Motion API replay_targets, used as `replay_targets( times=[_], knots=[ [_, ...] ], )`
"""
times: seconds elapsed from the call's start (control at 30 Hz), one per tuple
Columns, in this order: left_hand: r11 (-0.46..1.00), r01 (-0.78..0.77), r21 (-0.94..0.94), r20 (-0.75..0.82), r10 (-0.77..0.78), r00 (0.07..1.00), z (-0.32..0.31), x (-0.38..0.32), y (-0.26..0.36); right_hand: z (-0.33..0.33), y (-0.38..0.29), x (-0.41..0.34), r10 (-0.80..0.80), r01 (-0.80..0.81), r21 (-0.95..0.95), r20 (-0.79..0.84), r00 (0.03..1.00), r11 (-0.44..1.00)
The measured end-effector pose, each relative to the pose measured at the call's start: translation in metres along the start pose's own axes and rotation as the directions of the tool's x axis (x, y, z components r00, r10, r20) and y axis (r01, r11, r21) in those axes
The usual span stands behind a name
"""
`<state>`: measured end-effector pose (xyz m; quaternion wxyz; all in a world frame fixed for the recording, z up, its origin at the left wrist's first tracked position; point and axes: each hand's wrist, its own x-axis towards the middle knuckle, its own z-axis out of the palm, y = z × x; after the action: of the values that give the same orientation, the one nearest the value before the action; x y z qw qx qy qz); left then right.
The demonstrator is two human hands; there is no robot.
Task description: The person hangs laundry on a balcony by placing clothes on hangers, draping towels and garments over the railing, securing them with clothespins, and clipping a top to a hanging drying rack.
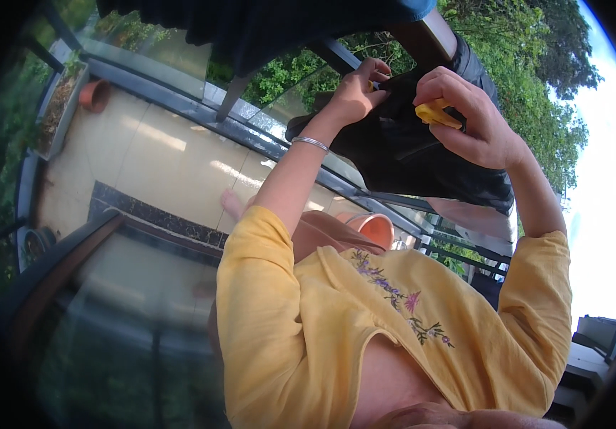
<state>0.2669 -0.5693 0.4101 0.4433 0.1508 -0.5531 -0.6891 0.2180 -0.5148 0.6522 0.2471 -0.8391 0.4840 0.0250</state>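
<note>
A black garment (410,145) with a slight sheen hangs from a brown rail (436,35) in front of me. At its upper left edge, my left hand (355,92) pinches the cloth. A small yellow piece (370,86) shows between that thumb and fingers, too hidden to name. My right hand (463,120), raised just right of the garment, holds a yellow plastic clothespin (437,113) between thumb and fingers. More dark cloth (286,27) hangs across the top of the view.
Glass railing panels (152,64) edge the tiled balcony floor (152,145). A planter trough (59,110) and a terracotta pot (94,95) stand far left. An orange pot (375,229) is below the garment. A glass pane with a dark frame (67,257) stands at left; trees (522,107) grow beyond.
</note>
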Motion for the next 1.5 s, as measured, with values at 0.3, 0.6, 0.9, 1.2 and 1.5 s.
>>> replay_targets(
  times=[0.3,0.6,0.9,1.2,1.5],
  knots=[
    [0.889,-0.190,0.416,-0.076,0.242,0.967,-0.002,-0.034,0.025,0.025,-0.007,0.002,0.243,-0.236,-0.790,-0.113,0.963,0.566],
    [0.956,-0.056,0.289,-0.084,0.084,0.993,0.049,-0.099,0.039,0.032,-0.002,0.019,-0.020,-0.175,-0.788,-0.232,0.973,0.590],
    [0.780,0.439,-0.447,0.217,-0.381,0.899,0.012,-0.087,0.021,0.049,0.023,0.017,0.031,-0.157,-0.901,-0.158,0.987,0.404],
    [0.921,0.017,0.389,-0.131,0.038,0.991,-0.029,0.016,0.051,0.051,0.020,0.010,0.060,-0.181,-0.866,-0.173,0.983,0.466],
    [0.685,-0.022,0.728,0.216,-0.198,0.956,0.002,0.080,0.044,0.054,0.013,0.013,0.090,-0.188,-0.851,-0.164,0.982,0.491]
  ],
)
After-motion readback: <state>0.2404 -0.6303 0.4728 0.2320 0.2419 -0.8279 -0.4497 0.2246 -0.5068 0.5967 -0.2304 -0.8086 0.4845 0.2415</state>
